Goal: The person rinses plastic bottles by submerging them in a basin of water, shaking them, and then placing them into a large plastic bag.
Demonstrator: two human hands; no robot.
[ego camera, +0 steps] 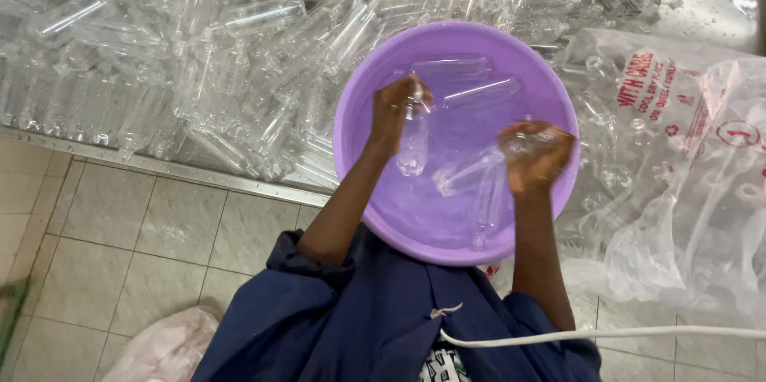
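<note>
A purple plastic basin holds water and several clear plastic bottles. My left hand grips the neck of one clear bottle, which hangs upright over the water. My right hand is closed around another clear bottle that lies tilted toward the left in the basin. Two more clear bottles float at the far side of the basin.
A large heap of clear bottles covers the metal surface left of and behind the basin. A clear plastic bag with red print full of bottles lies to the right. Tiled floor and a white cable are below.
</note>
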